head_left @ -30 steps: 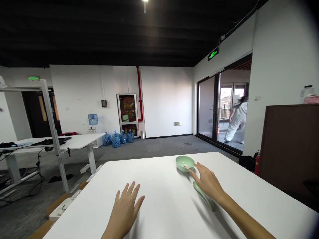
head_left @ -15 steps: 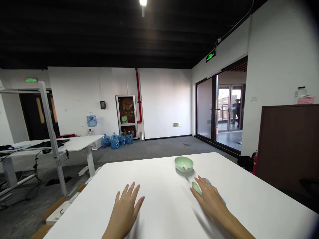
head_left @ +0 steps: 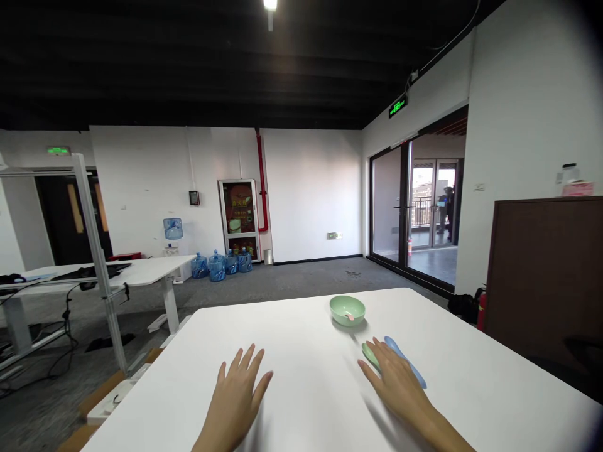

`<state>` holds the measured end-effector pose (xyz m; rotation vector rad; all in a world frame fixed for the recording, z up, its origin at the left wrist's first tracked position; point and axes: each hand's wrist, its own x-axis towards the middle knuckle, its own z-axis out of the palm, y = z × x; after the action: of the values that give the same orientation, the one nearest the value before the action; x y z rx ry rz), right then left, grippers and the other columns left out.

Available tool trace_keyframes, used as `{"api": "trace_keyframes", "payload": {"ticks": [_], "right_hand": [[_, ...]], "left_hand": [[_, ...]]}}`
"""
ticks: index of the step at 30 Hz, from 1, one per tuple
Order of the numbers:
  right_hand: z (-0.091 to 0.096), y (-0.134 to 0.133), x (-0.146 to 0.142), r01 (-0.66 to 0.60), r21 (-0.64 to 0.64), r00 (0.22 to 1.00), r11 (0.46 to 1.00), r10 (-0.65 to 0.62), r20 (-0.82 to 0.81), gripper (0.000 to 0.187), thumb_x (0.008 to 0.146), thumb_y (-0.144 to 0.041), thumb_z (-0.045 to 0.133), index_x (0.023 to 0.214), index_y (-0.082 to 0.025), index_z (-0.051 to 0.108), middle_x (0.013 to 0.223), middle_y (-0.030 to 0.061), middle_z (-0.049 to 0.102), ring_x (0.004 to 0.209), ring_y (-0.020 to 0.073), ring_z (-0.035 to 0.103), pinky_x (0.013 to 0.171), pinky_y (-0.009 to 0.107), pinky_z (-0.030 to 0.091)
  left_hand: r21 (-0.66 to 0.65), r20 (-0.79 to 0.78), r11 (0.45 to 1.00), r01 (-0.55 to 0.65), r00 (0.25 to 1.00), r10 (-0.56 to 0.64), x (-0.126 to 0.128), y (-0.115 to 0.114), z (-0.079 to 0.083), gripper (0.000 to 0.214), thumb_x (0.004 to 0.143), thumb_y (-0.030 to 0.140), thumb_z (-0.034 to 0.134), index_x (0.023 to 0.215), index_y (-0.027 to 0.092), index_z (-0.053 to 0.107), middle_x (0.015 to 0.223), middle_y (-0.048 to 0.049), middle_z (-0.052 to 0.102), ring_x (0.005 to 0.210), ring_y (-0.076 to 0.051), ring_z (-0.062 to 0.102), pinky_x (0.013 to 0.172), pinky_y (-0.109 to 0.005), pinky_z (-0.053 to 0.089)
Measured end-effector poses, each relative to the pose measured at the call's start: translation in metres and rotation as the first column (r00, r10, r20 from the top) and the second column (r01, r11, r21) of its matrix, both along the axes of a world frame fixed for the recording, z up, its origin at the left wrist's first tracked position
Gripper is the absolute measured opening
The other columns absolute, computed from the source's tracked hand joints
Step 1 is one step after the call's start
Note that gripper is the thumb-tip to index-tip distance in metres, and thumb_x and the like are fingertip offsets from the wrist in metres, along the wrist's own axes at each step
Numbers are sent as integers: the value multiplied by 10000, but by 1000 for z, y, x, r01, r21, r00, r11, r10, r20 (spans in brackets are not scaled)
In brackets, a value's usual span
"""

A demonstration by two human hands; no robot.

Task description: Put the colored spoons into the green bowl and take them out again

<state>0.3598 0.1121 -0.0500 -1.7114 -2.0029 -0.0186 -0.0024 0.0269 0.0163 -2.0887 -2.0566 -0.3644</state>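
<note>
White surface (head_left: 301,376): green bowl (head_left: 347,307); left grip (head_left: 234,402) open, flat; right grip (head_left: 400,383) open, apparently over green spoon (head_left: 370,355), beside blue spoon (head_left: 407,363)

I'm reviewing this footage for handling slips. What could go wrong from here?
The right hand lies over a pale green plastic spoon, with a blue plastic spoon right beside it, so a slip might knock one into the other. A pale green bowl sits just ahead and could get bumped; the small pink spoon resting in it might then shift or slide out.
</note>
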Motion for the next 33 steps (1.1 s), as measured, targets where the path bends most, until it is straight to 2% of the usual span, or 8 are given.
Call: {"api": "trace_keyframes", "payload": {"ticks": [10, 23, 26, 29, 33], "right_hand": [[-3, 2, 1, -22, 51, 999, 998, 23, -26, 613, 1012, -547, 432, 1430, -152, 643, 1538, 161, 579, 1475, 370, 481, 1177, 547, 443], [-1, 1, 1, -35, 42, 998, 999, 37, -44, 628, 1014, -552, 412, 1437, -143, 632, 1524, 165, 593, 1468, 366, 488, 1174, 537, 424], [8, 0, -2, -50, 30, 998, 998, 51, -42, 612, 1027, -533, 396, 1426, -134, 632, 1492, 167, 622, 1434, 348, 522, 1170, 496, 413], [26, 4, -6, -44, 6, 999, 999, 44, -26, 569, 1043, -511, 373, 1365, -146, 666, 1398, 162, 685, 1321, 328, 603, 1105, 444, 439], [54, 24, -13, -8, 15, 999, 1000, 7, 45, 502, 1054, -479, 370, 1284, -184, 704, 1231, 142, 742, 1161, 312, 654, 976, 396, 462]], "left_hand": [[-25, -4, 1000, -9, 1000, 9, 2, 0, 2, 551, 1051, 475, 357, 1532, 262, 516, 1656, -88, 468, 1551, -352, 383, 1235, -623, 359], [-7, -9, 1000, -2, 1000, 2, 0, 2, -1, 551, 1047, 482, 362, 1524, 261, 527, 1647, -92, 480, 1543, -358, 398, 1223, -628, 374], [-2, -7, 1000, 2, 1000, -2, -1, 3, -2, 551, 1046, 480, 363, 1520, 257, 533, 1641, -97, 488, 1540, -361, 403, 1219, -633, 379], [12, 0, 1000, 10, 1000, -10, -1, 3, -3, 548, 1042, 481, 373, 1517, 262, 535, 1634, -99, 498, 1534, -358, 414, 1214, -635, 385], [0, 0, 1000, 5, 1000, -5, 0, 3, -3, 551, 1044, 482, 363, 1521, 263, 531, 1643, -93, 487, 1540, -355, 403, 1219, -629, 381]]}}
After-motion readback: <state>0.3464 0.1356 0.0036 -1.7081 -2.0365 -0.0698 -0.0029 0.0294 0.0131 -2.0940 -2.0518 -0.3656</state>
